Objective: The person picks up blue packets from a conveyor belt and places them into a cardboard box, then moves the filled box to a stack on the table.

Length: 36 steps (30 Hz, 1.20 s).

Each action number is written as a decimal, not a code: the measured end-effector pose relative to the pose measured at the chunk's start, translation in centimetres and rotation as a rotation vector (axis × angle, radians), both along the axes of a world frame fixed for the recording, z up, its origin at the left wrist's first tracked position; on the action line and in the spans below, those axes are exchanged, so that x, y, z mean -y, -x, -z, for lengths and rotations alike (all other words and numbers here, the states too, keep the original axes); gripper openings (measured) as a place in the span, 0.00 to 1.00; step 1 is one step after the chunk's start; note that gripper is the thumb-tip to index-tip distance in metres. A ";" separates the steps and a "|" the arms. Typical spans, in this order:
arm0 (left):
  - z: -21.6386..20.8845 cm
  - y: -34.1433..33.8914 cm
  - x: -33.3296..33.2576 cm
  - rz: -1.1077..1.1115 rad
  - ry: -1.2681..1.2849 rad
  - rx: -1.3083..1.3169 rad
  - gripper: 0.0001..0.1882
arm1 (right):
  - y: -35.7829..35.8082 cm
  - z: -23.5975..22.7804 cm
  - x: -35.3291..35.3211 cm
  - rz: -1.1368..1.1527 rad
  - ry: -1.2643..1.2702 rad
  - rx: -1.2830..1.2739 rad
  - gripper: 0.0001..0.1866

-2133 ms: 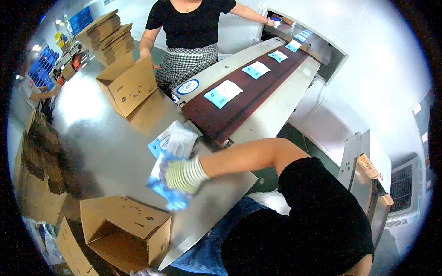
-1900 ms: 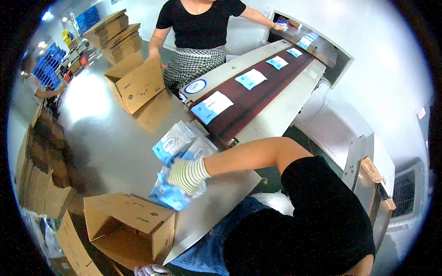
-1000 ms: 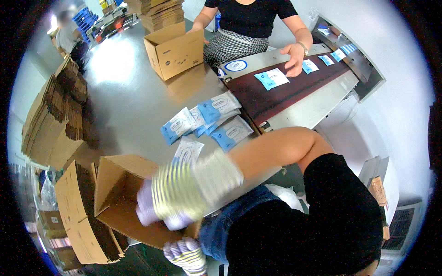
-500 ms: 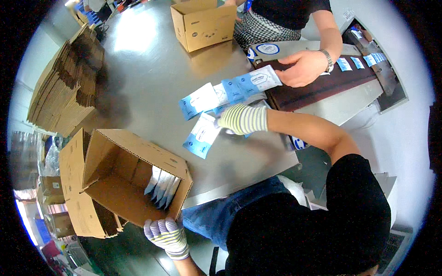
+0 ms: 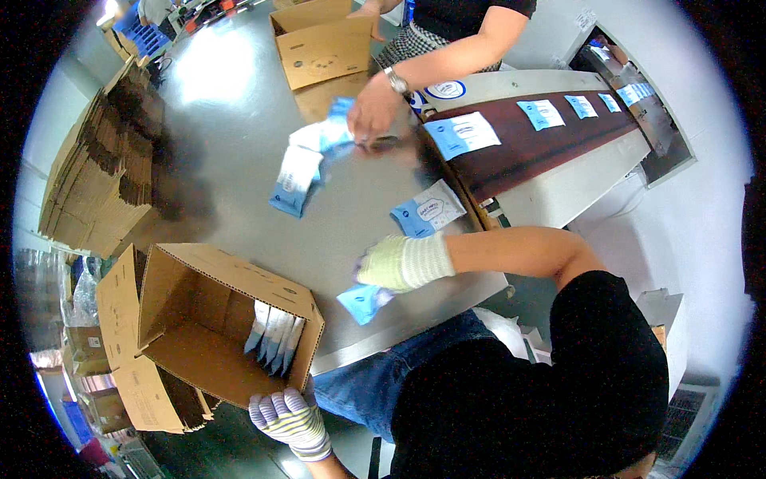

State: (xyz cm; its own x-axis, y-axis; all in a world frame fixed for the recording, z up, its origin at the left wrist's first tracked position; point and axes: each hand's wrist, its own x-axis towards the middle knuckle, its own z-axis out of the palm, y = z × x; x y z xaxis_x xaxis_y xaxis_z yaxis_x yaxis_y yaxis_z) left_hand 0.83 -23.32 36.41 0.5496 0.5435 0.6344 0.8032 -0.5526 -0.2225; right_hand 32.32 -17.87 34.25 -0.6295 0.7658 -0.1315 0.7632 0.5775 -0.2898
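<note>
My left hand [image 5: 289, 423], in a striped knit glove, grips the near lower edge of an open cardboard box [image 5: 195, 339]. The box lies tilted with its mouth toward me. Inside, several blue-and-white packets [image 5: 275, 339] stand side by side along its right wall. My right hand [image 5: 403, 263], gloved too, is low over the metal table, closed on a blue-and-white packet [image 5: 365, 304] that pokes out under the fingers; whether it holds more than one is hidden. Just beyond that hand, another packet [image 5: 429, 209] lies flat by the conveyor.
A co-worker's hand [image 5: 375, 112] is at a row of packets [image 5: 297, 180] on the table [image 5: 223, 184], next to a second open box [image 5: 323, 52]. More packets [image 5: 467, 134] lie on the dark conveyor belt [image 5: 519, 164]. Flattened cartons [image 5: 100, 176] are stacked at the left.
My right hand has drawn nearer and slightly left with a packet. The co-worker's hand has swung left with the packet row. Fresh packets have come along the belt. My left hand stays on the box.
</note>
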 end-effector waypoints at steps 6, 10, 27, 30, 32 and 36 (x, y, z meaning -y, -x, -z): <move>0.0 0.4 -0.2 -0.040 -0.038 -0.028 0.20 | -9.0 -5.2 0.2 0.155 0.125 0.399 0.25; -0.4 -0.2 -0.3 -0.062 -0.062 -0.024 0.21 | -12.2 -0.4 -0.3 0.269 0.126 0.448 0.18; -1.3 -0.5 0.2 -0.040 0.007 0.007 0.17 | -17.1 -10.6 2.5 0.371 -0.062 0.162 0.25; -0.8 -0.7 -0.1 -0.038 -0.067 0.008 0.20 | -26.4 -10.4 0.4 0.404 -0.053 0.219 0.28; -0.9 -0.6 -0.1 -0.051 -0.092 0.001 0.21 | -27.0 -11.7 -1.7 0.572 0.304 0.351 0.33; -0.5 -0.5 -0.4 -0.055 -0.067 0.009 0.22 | -28.1 -9.9 -2.2 0.580 0.266 0.328 0.32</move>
